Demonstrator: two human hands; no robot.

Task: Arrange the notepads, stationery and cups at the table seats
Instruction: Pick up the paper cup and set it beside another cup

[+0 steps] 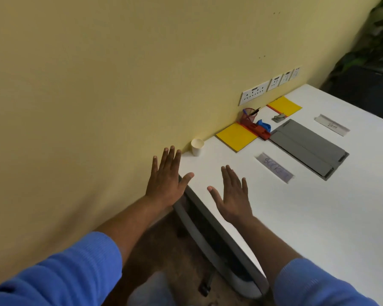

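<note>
My left hand (pixel 167 177) is held flat with fingers spread at the near corner of the white table (pixel 307 213), empty. My right hand (pixel 232 194) hovers flat over the table, also empty. A white paper cup (pixel 197 146) stands upright by the wall, just beyond my left fingertips. A yellow notepad (pixel 236 136) lies past the cup. A second yellow notepad (pixel 284 106) lies farther along the wall. Between them sit a red mesh pen holder (pixel 249 118) with pens, a red stapler (pixel 260 130), a blue object (pixel 264 125) and a small grey hole punch (pixel 279 118).
Two name plates lie on the table, the near name plate (pixel 274 167) and the far name plate (pixel 332 125). A grey cable hatch (pixel 307 146) is set into the tabletop. Wall sockets (pixel 254 93) line the yellow wall. A plant (pixel 376 40) stands at the far right, and a chair (pixel 219 250) sits below the table edge.
</note>
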